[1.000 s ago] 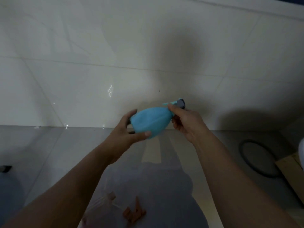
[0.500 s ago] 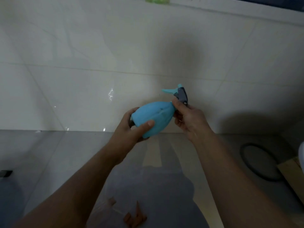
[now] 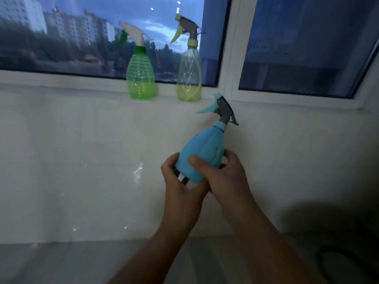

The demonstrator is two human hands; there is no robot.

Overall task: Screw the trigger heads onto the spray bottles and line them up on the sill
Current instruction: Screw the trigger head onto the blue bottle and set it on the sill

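Note:
A blue spray bottle [image 3: 205, 152] with a grey and teal trigger head [image 3: 222, 108] on its neck is held nearly upright, tilted right, below the sill. My left hand [image 3: 180, 181] cups its base from the left. My right hand [image 3: 223, 175] grips the lower body, thumb across the front. On the white sill [image 3: 82, 85] stand a green ribbed bottle [image 3: 140, 78] with a white and green head and a clear yellowish bottle [image 3: 189, 74] with a grey and lime head, side by side.
A window pane [image 3: 61, 37] and its white frame post [image 3: 229, 48] rise behind the sill. White tiled wall [image 3: 82, 160] runs below it. A dark ring-shaped thing [image 3: 344, 263] lies on the floor at the lower right.
The blue bottle has swung from lying sideways to nearly upright and risen towards the sill. My right hand has left the trigger head and now grips the bottle's body. The view has tilted up.

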